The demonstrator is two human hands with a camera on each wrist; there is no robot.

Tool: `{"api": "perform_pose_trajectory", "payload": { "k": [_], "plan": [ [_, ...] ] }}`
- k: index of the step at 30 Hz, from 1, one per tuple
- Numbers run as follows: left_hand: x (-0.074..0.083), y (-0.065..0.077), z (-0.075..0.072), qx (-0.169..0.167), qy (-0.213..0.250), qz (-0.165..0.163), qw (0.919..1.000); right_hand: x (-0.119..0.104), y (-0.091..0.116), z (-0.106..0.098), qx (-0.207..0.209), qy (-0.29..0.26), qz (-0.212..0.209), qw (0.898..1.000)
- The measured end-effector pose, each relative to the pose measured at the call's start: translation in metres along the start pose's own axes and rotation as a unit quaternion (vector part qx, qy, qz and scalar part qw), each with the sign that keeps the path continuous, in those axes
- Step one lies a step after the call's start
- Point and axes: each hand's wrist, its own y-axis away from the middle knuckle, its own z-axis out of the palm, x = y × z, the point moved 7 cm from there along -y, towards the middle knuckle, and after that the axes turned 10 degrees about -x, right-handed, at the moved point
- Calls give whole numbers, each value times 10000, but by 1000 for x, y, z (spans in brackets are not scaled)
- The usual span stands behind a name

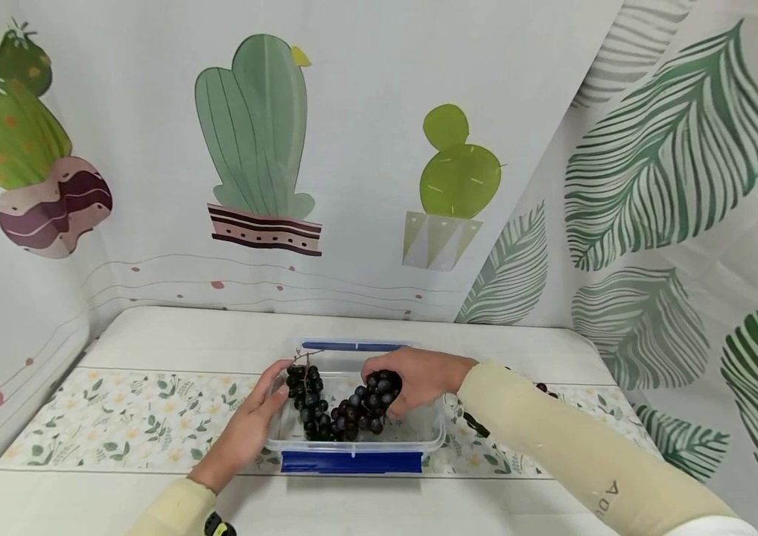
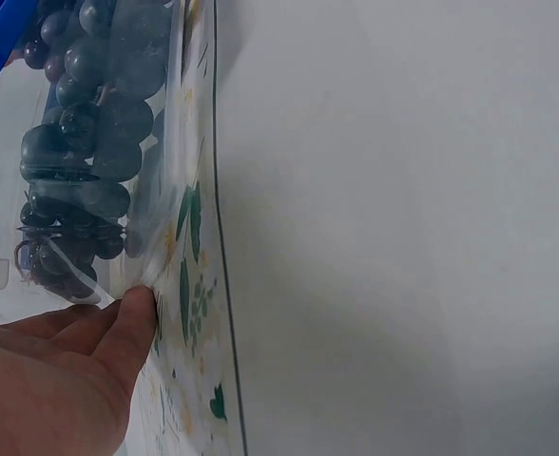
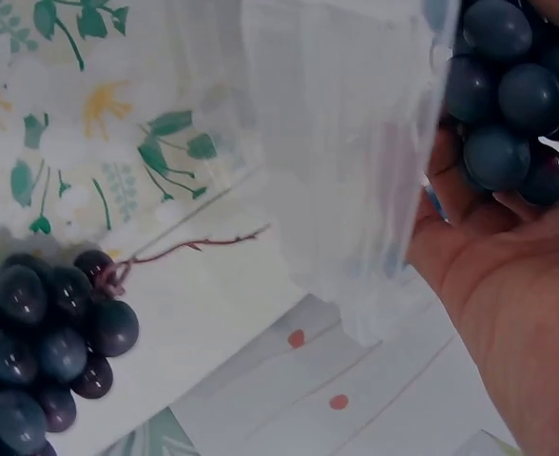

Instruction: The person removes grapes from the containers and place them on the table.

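Landmark: the clear plastic container [image 1: 355, 447], blue latch [image 1: 352, 462] on its near side. The bunch of black grapes [image 1: 345, 426] lies inside it, running down the left wall, along the near wall and up towards the right hand [image 1: 422, 376]. Its bare stem [image 1: 307, 359] sticks up at the container's far left corner. Whether the bunch's right end clears the container's floor, cannot tell.

The left hand [image 1: 252, 420] sits against the container's left end, probably to keep the box from sliding as the fruit is handled. The right hand cups the bunch's right end; a grip around several grapes probably spreads the load and spares single berries from being pulled off.

A second grape bunch [image 3: 51, 356] lies on the floral cloth [image 3: 80, 180], outside the container, to its right.

Pose: left fingers fairly straight and close together, tips at the container's lower edge in the left wrist view; thumb near the rim. Right forearm in a pale yellow sleeve [image 1: 540, 424] crosses above the container's right wall; fingers curl around the grapes on the far side, thumb on the near side.
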Motion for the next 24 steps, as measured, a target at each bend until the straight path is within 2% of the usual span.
{"api": "perform_pose_trajectory", "payload": {
  "k": [6, 13, 24],
  "plan": [
    [0, 0, 1, -35, 39, 43, 10000, -8, 8, -10, 37, 217, -143, 9997],
    [1, 0, 0, -32, 42, 127, 9999, -17, 17, -22, 39, 514, 4, 9987],
    [2, 1, 0, 3, -58, 73, 10000, -28, 27, -38, 18, 1466, 74, 9892]
  ]
}}
